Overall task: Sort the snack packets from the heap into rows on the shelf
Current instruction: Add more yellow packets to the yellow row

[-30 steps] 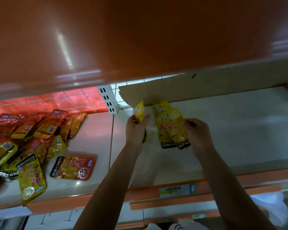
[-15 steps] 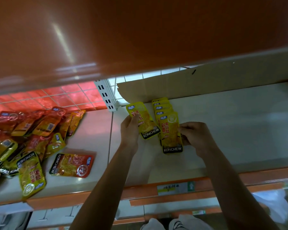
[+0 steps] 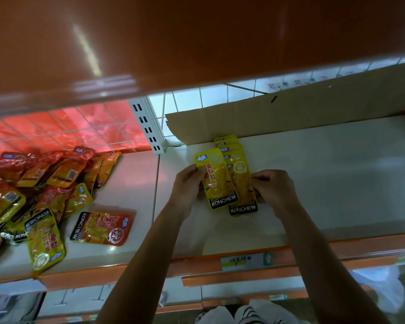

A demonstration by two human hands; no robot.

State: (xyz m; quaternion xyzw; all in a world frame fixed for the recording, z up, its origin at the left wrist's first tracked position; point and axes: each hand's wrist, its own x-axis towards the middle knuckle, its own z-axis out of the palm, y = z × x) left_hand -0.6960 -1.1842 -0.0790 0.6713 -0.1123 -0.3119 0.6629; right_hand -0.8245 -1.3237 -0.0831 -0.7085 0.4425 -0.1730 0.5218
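Yellow is the colour of the snack packets that both hands are busy with. The left hand (image 3: 187, 183) holds one yellow packet (image 3: 216, 178) by its left edge, with the fingers curled around that edge. The packet is upright in the view, its black band with the word KONCHEW at the near end. It lies over the left part of a row (image 3: 232, 150) of the same yellow packets, which overlap each other like roof tiles and run from the hands toward the back of the shelf (image 3: 337, 174).

The right hand (image 3: 272, 188) has its fingers curled at the right edge of the front packet (image 3: 242, 183) of this row and pinches it there. The two hands are near each other, with only the packets between them.

Behind the row, a sheet of brown cardboard (image 3: 290, 113) leans against the wire grid (image 3: 187, 99) at the back. An orange upper shelf (image 3: 173, 43) fills the top of the view.

On the left part of the shelf lies the heap (image 3: 33, 183), a loose mix of red and yellow packets, some face up and some turned over. One red packet (image 3: 103, 228) lies alone just beside the heap, flat and turned sideways. A price label (image 3: 246, 260) sits on the orange front edge of the shelf, below the hands.
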